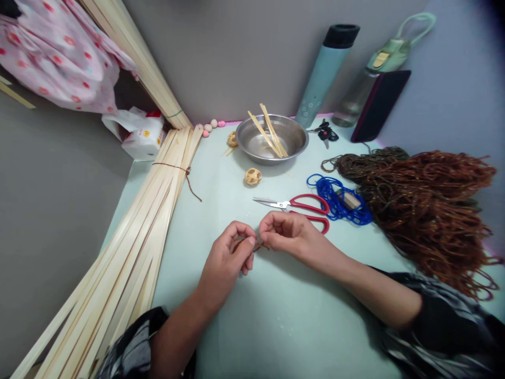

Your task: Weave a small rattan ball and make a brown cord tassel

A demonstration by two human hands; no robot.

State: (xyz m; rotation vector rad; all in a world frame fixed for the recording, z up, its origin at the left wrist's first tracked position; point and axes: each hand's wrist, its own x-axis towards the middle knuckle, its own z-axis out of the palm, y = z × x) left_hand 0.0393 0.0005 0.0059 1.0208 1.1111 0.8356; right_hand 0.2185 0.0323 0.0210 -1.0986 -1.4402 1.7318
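Note:
Between my two hands is a short length of brown cord [260,246]. My left hand [231,250] pinches it between thumb and curled fingers. Thumb and forefinger of my right hand [290,233] are pressed together at the cord's other side. Just beyond my right hand lie scissors [283,205] with red handles, blades pointing left. A blue cord bundle [333,197] touches the handles and has a small pale block in it. Farther back, a small woven ball [253,177] of pale strips rests on the table.
A steel bowl [244,145] holds several pale strips. A tied bundle of long flat strips [145,221] runs along the left. Brown cord skeins [426,210] heap at the right. Behind stand a blue bottle [325,79], a green-topped bottle [366,84], a dark phone [381,105] and keys [325,132].

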